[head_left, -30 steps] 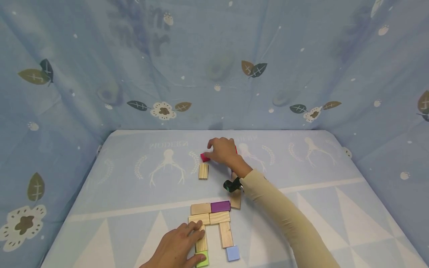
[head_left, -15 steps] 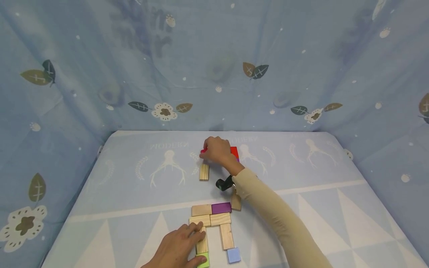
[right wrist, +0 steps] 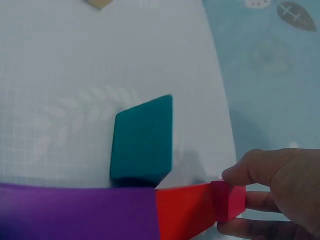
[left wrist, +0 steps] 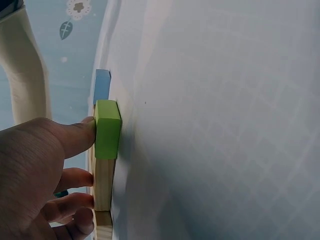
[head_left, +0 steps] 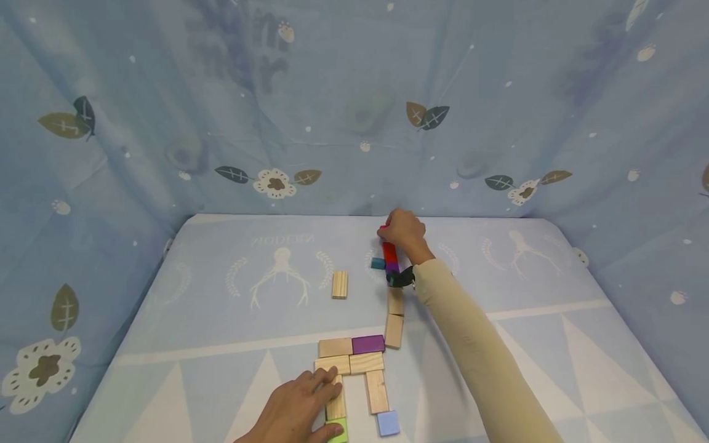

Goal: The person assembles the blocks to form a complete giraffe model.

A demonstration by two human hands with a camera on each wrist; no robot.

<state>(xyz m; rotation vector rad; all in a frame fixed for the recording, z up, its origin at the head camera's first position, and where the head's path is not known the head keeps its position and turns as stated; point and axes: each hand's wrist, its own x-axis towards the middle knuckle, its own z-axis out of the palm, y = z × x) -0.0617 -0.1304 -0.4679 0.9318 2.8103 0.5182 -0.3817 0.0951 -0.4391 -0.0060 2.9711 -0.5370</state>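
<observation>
My right hand (head_left: pixel 407 232) pinches a small pinkish-red block (right wrist: pixel 229 201) between thumb and fingers. That block stands against the end of an orange-red block (right wrist: pixel 184 207), which adjoins a purple block (right wrist: pixel 80 210). Beside this row is a teal block (right wrist: pixel 142 142). Near the front, my left hand (head_left: pixel 296 403) rests with its thumb on a green block (left wrist: pixel 106 130) and its loosely bent fingers on the plain wooden blocks (left wrist: pixel 104 185) behind it. The wrist camera on the right arm partly covers the far row in the head view.
Two wooden blocks (head_left: pixel 394 331) continue the far row toward me. A second purple block (head_left: pixel 368 344), more wooden blocks (head_left: pixel 378 392) and a light blue block (head_left: pixel 388 423) form the near layout. One striped wooden block (head_left: pixel 340 285) lies apart. A patterned cloth wall (head_left: pixel 354 154) rises behind the table.
My right hand has taken hold of the pinkish-red block and carried it rightward and back to the end of the far row. My left hand has stayed in place.
</observation>
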